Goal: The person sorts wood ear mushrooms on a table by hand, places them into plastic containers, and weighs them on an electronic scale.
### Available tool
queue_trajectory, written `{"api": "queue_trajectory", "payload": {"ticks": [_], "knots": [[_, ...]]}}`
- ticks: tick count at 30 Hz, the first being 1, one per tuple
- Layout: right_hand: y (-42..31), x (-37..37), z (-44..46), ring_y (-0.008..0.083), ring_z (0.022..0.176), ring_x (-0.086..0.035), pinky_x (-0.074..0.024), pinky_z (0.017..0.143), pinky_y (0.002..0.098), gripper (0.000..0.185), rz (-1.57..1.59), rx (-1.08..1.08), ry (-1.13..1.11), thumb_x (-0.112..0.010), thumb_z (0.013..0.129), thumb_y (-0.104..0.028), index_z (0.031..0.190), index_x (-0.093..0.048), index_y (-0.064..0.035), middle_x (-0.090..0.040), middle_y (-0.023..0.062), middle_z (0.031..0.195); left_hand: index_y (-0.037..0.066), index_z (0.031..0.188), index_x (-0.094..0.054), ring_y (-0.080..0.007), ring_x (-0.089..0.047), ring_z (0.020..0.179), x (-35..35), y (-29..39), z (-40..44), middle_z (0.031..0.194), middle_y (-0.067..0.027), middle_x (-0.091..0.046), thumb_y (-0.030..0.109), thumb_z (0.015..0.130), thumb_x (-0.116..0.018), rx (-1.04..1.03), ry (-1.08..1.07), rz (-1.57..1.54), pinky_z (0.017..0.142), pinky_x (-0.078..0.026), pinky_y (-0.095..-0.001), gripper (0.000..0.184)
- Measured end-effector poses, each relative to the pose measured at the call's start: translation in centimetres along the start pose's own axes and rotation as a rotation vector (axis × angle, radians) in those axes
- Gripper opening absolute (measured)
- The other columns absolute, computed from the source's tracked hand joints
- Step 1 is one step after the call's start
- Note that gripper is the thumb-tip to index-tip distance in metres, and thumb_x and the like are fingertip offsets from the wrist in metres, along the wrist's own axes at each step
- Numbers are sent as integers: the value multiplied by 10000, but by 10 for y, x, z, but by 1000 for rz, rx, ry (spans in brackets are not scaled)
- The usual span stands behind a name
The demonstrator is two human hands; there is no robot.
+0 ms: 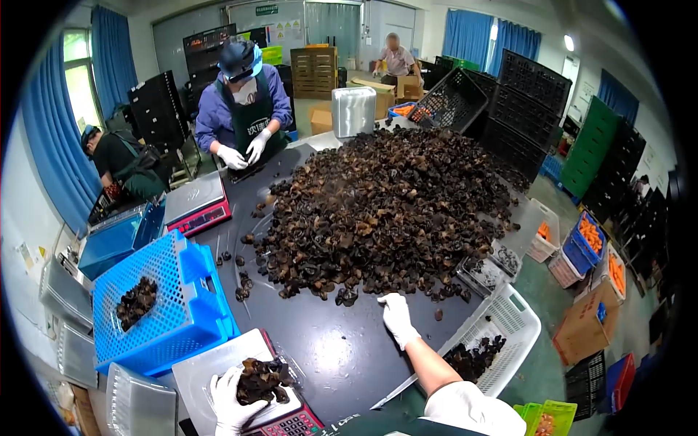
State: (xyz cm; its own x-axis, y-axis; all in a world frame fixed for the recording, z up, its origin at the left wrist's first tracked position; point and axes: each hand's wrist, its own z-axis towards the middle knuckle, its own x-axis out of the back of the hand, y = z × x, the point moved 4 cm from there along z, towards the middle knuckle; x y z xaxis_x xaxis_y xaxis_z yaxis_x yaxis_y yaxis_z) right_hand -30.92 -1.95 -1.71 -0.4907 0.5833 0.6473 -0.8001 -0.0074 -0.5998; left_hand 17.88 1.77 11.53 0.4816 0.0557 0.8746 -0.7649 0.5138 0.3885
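My left hand, in a white glove, curls round a clump of dark wood ear mushrooms above the plate of the near red scale. The clump hides part of the plate and whether it touches it. My right hand, also gloved, is at the near edge of a large heap of wood ear mushrooms on the dark table. Its fingers reach toward the heap, loosely bent, with nothing visible in them.
A blue crate with a mushroom pack stands left; a white basket holding mushrooms is right. Across the table, a gloved person works beside another red scale. Metal tins and black crates stand around.
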Motion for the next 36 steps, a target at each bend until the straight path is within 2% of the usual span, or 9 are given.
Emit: {"api": "queue_trajectory", "payload": {"ticks": [2,7,11,14,19,23,28,34,36], "knots": [[-50,-3,19,335,971,-574,-455,867,419,206,19,123,44,-573,759,-6,931,-661,-77,-635,127,972,85,1256,-529,-330,-494,1191,1,7,6,1245,-142,-569,575,518,-836,26,-14,12,1069,-261,-536,938],[-99,-64,35,414,1195,-406,-369,943,536,574,-388,102,-383,-642,822,-369,1349,-499,-193,-453,128,1365,74,1321,-495,-368,-466,1235,3,9,7,1305,-169,-534,578,468,-853,60,5,-19,1082,-265,-536,1054],[-82,-80,54,335,926,-547,-451,798,446,172,-213,240,-281,-599,821,-197,974,-650,-140,-569,125,984,15,1349,-462,-408,-443,1234,21,7,-7,1362,-206,-466,564,468,-870,106,133,-74,1055,-321,-536,1115],[-65,-84,58,341,892,-599,-497,780,416,175,96,253,-217,-653,769,-74,943,-632,-58,-625,157,955,24,1344,-472,-394,-451,1224,33,4,-28,1359,-207,-461,498,473,-900,161,207,-37,1019,-383,-487,1080],[-193,-45,42,146,812,-619,-509,750,274,181,759,-253,-601,-643,821,-3,1001,-642,0,-663,57,918,17,1425,-366,-351,-418,1293,43,15,-43,1408,-200,-417,440,546,-902,239,203,-176,1073,-349,-454,1113],[-346,-5,5,232,911,-624,-498,801,307,199,774,472,-734,-651,783,-7,977,-656,-50,-630,107,1012,-6,1459,-298,-355,-355,1360,29,10,-47,1481,-220,-338,394,589,-895,311,192,-304,1113,-307,-439,1128],[-397,-50,-73,343,1208,-467,-370,1016,514,514,160,1108,-683,-665,796,-257,1297,-558,-209,-526,112,1304,-7,1473,-248,-395,-294,1393,15,4,-48,1489,-237,-316,419,608,-872,336,185,-222,1143,-255,-462,1149],[-387,-15,-30,368,1190,-501,-377,1023,458,391,707,493,-1019,-638,782,-96,1172,-653,-78,-623,153,1214,-28,1475,-219,-352,-326,1385,33,6,-59,1492,-229,-316,328,614,-888,529,155,-437,1128,-293,-420,1147],[-366,-4,-16,301,1089,-586,-445,973,400,308,666,458,-859,-619,803,-33,1104,-676,-61,-664,114,1127,-36,1465,-253,-334,-332,1385,34,-5,-83,1491,-220,-329,267,653,-867,529,237,-536,1130,-282,-394,1062]]}}
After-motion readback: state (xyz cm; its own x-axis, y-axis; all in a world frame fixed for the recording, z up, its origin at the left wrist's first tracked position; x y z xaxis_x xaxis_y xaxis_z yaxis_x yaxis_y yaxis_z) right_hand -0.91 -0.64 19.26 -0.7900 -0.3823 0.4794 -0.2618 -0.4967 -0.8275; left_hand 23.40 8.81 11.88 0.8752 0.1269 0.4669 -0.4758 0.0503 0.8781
